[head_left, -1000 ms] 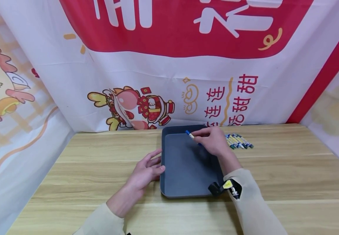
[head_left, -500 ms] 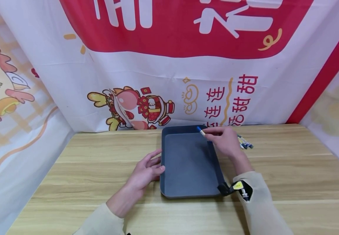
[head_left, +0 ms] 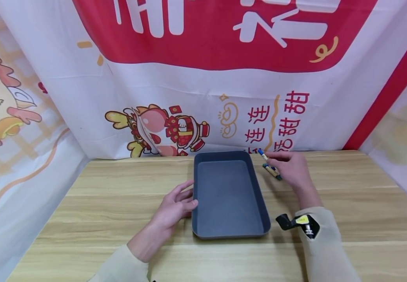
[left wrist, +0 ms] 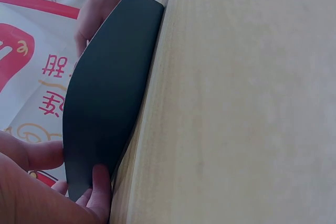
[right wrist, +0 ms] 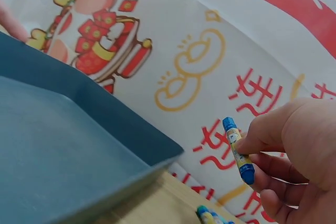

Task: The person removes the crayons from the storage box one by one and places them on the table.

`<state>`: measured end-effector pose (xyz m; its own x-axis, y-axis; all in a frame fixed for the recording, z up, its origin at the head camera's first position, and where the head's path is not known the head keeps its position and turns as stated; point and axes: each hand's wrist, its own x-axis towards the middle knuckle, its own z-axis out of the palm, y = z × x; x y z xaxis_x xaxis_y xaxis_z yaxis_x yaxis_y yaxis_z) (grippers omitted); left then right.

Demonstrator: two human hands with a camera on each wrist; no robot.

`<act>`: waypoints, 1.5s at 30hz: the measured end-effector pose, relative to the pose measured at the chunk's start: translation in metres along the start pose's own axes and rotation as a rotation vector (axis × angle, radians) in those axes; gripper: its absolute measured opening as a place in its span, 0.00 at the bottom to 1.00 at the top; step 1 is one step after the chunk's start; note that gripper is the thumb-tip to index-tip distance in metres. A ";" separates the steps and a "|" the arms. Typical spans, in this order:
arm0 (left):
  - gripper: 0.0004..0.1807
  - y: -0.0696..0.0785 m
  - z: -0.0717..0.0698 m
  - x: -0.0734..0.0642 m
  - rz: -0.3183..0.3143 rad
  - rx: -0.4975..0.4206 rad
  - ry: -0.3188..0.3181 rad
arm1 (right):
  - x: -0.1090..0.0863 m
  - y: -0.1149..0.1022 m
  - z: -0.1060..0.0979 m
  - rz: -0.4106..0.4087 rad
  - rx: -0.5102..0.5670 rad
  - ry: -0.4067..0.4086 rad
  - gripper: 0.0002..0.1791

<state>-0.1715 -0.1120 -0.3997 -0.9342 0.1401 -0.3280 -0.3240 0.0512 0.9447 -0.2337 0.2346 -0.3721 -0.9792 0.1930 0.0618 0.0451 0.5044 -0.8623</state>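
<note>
My right hand [head_left: 293, 166] pinches a blue crayon [right wrist: 237, 149] in a printed paper wrapper between thumb and fingers. It is held to the right of the tray's far corner, above the table. Below and partly behind this hand lie more crayons [head_left: 271, 171] in similar wrappers; the hand hides most of them. A dark grey rectangular tray [head_left: 229, 196] with raised walls rests on the table with nothing in it. At its left side my left hand [head_left: 175, 205] holds the wall, thumb at the rim and fingers against the outside [left wrist: 100, 190].
The wooden table [head_left: 126, 188] ends at a printed white and red cloth [head_left: 203, 109] hanging behind it. More patterned cloth [head_left: 23, 156] hangs at the left. A small black camera mount [head_left: 295, 221] sits on the right wrist.
My right hand has moved right with the blue crayon, from over the tray to above the other crayons beside it. The left hand and the tray have stayed in place.
</note>
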 end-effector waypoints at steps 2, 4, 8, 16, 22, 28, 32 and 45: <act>0.35 0.000 0.000 0.000 0.000 0.000 -0.003 | 0.001 0.004 -0.004 0.010 0.002 0.017 0.19; 0.35 0.000 0.000 0.000 0.000 0.001 -0.005 | 0.001 0.009 -0.008 0.019 -0.005 0.033 0.19; 0.35 0.000 0.000 0.000 -0.002 0.005 -0.004 | 0.003 0.019 -0.016 0.035 -0.015 0.065 0.19; 0.35 0.000 0.000 0.000 -0.001 0.006 0.002 | 0.005 0.038 -0.031 0.118 -0.019 0.081 0.22; 0.35 0.000 0.000 0.001 0.007 0.001 0.000 | 0.009 0.053 -0.037 0.220 -0.016 0.144 0.22; 0.35 -0.001 0.000 0.001 0.004 0.002 0.002 | 0.010 0.065 -0.039 0.239 -0.018 0.188 0.21; 0.35 -0.001 -0.001 0.001 0.006 -0.001 0.000 | 0.010 0.069 -0.041 0.258 -0.036 0.188 0.22; 0.35 -0.002 -0.001 0.001 0.002 0.000 0.001 | 0.015 0.080 -0.039 0.229 -0.096 0.186 0.22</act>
<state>-0.1723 -0.1126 -0.4016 -0.9351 0.1395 -0.3257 -0.3218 0.0506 0.9455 -0.2372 0.3108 -0.4208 -0.8890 0.4569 -0.0300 0.2873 0.5056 -0.8135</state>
